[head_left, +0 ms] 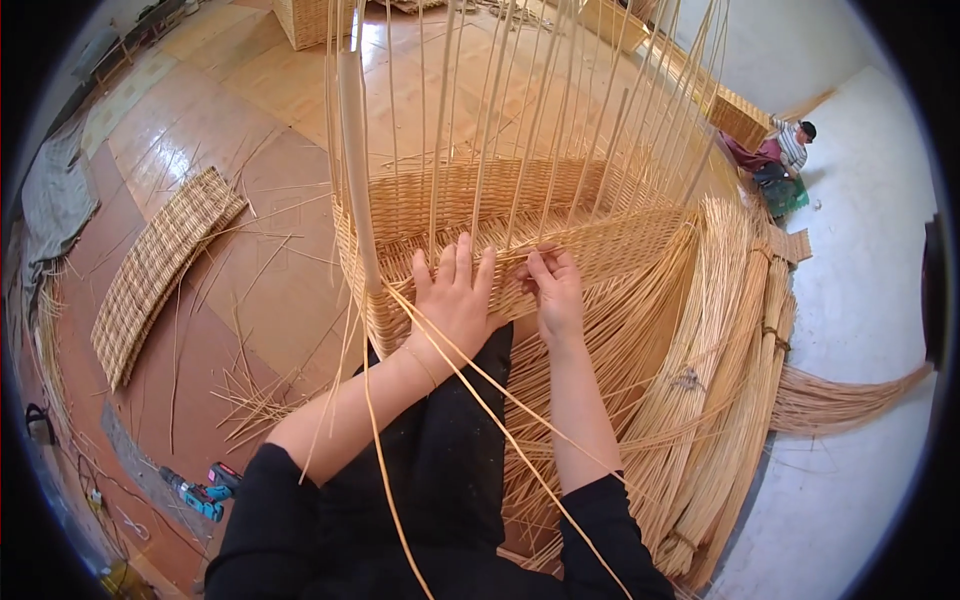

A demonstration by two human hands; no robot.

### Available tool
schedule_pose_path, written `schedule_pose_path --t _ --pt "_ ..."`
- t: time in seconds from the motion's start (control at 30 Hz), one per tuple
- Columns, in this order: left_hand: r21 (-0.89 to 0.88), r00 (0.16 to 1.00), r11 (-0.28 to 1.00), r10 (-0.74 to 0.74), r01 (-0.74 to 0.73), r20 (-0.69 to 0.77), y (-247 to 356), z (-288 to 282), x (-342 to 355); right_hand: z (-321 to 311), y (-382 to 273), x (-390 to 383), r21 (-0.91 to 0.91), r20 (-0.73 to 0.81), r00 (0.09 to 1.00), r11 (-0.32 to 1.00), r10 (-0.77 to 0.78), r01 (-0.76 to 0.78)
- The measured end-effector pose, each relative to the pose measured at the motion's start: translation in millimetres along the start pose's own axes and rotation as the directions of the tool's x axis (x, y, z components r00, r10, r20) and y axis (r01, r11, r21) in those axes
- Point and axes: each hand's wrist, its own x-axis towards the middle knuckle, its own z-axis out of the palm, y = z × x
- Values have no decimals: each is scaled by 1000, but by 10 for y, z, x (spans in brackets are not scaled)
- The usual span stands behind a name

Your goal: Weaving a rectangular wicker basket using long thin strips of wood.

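Note:
A half-woven wicker basket (480,190) stands in front of me, long and rectangular, with many upright stakes (442,120) rising from its walls. A thicker pole (356,160) marks its near left corner. My left hand (455,290) lies on the near wall, fingers spread and pointing away over the rim. Beside it, my right hand (552,285) pinches at the weave along the same wall; what is between its fingertips is too thin to make out. Several long loose strands (480,395) run from the left corner across my forearms toward me.
Large bundles of willow rods (715,380) lie to my right. A curved woven panel (165,275) and cut scraps (255,400) are on the floor at left, near a cordless drill (205,490). Another person (790,150) sits at the far right by a woven box (738,120).

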Motion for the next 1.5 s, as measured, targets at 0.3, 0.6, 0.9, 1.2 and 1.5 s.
schedule_pose_path --t 0.3,0.6,0.9,1.2,1.5 --pt "438 958 898 -157 38 239 106 280 147 85 -158 516 -293 -175 952 937 -250 193" --pt "-369 969 896 229 -247 -94 -223 -129 -602 403 45 -1000 -229 46 986 959 -161 168" --pt "-592 956 760 133 -268 -262 -536 -800 -217 906 -241 -1358 373 -267 963 924 25 79" --pt "-771 983 627 185 -112 7 -538 -620 -546 677 -207 -1513 -70 -267 864 903 -426 424" --pt "-964 959 255 -284 73 -3 -337 -260 -735 694 -565 -1093 -348 93 942 876 -322 334"
